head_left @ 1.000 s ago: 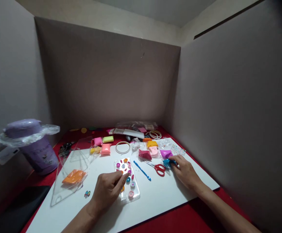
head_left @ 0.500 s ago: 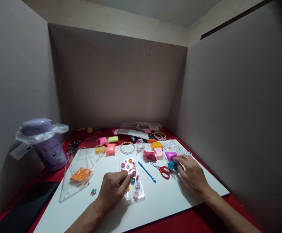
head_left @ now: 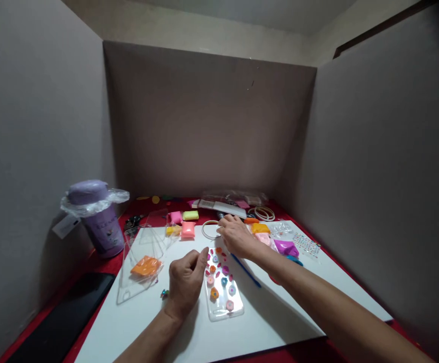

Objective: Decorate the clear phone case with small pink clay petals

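Observation:
My left hand (head_left: 189,275) is closed with its thumb raised, beside the left edge of a clear phone case (head_left: 225,315). Whatever the curled fingers hold, if anything, is hidden. Small clay flowers in orange, teal, pink and lilac, with red petals, dot the case. Above the case's far end, my right hand (head_left: 236,234) reaches across with its fingers bent downward and loosely apart. Its fingertips are next to a roll of tape (head_left: 208,230), and I see nothing held in them. A blue tool (head_left: 247,272) lies right of the case, partly under my right arm.
Clear sheets with an orange clay packet (head_left: 146,265) lie left. Pink (head_left: 188,230), yellow and purple (head_left: 286,247) packets are spread behind and right. A lilac tumbler (head_left: 104,229) stands far left, near a black flat object (head_left: 64,317). Grey panels enclose the white board.
My right hand has left the blue packet on the right and moved leftward to behind the phone case. My left hand has drawn back off the case to its left edge. The view has shifted.

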Tool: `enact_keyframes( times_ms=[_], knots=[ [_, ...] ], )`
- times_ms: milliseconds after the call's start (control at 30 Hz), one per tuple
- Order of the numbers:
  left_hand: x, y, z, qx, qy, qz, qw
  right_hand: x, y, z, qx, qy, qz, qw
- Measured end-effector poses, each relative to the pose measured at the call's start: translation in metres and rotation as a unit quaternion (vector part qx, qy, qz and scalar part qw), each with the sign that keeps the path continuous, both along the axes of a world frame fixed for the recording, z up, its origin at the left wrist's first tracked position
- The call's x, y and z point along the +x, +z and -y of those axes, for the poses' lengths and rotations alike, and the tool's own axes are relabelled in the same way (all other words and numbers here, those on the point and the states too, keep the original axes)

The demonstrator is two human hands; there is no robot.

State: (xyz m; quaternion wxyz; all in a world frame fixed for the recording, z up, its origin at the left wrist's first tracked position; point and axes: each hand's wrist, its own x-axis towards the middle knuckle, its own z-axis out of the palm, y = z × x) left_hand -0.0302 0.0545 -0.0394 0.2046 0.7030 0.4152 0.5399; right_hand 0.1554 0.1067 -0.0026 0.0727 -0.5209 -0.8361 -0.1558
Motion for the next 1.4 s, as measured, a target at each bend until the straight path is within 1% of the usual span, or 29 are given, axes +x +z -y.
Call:
enact_keyframes(
  times_ms=[133,233,300,367,467,567,633,700,833,967,1067,1233,1400],
  knots=[
    [-0.001,0.0,-0.001,-0.015,0.013,0.026,0.999,-0.008,-0.007,-0.02,-0.031,0.017,0.048,0.998],
    [-0.001,-0.001,0.0,-0.024,0.013,0.034,0.999,-0.009,-0.01,-0.029,-0.042,0.027,0.055,0.997],
    [-0.001,0.0,0.0,-0.028,0.011,0.037,0.999,-0.008,-0.005,-0.031,-0.041,0.027,0.046,0.998],
    [-0.002,0.002,0.0,-0.03,0.009,0.041,0.999,-0.006,0.004,-0.029,-0.034,0.025,0.026,0.999],
    [-0.003,0.006,0.001,-0.033,0.006,0.05,0.998,-0.003,0.023,-0.011,-0.017,0.025,-0.013,0.999],
    [-0.003,0.008,0.002,-0.032,-0.001,0.058,0.998,0.0,0.036,0.022,0.005,0.029,-0.058,0.998],
    [-0.002,0.007,0.004,-0.028,-0.014,0.054,0.998,0.001,0.038,0.046,0.017,0.034,-0.086,0.996],
    [-0.001,0.006,0.006,-0.021,-0.038,0.041,0.998,0.001,0.037,0.066,0.021,0.045,-0.106,0.993],
    [0.003,0.004,0.011,-0.003,-0.096,0.014,0.995,0.001,0.032,0.092,0.021,0.066,-0.134,0.989],
    [0.004,0.006,0.014,0.012,-0.137,-0.004,0.991,0.0,0.031,0.103,0.008,0.085,-0.152,0.985],
    [0.003,0.008,0.015,0.021,-0.153,-0.01,0.988,-0.001,0.03,0.107,0.003,0.09,-0.162,0.983],
    [0.003,0.012,0.015,0.031,-0.157,-0.01,0.987,-0.001,0.027,0.111,-0.007,0.09,-0.163,0.982],
    [0.004,0.011,0.014,0.03,-0.156,-0.01,0.987,-0.003,0.027,0.112,-0.004,0.082,-0.16,0.984]
  ],
)
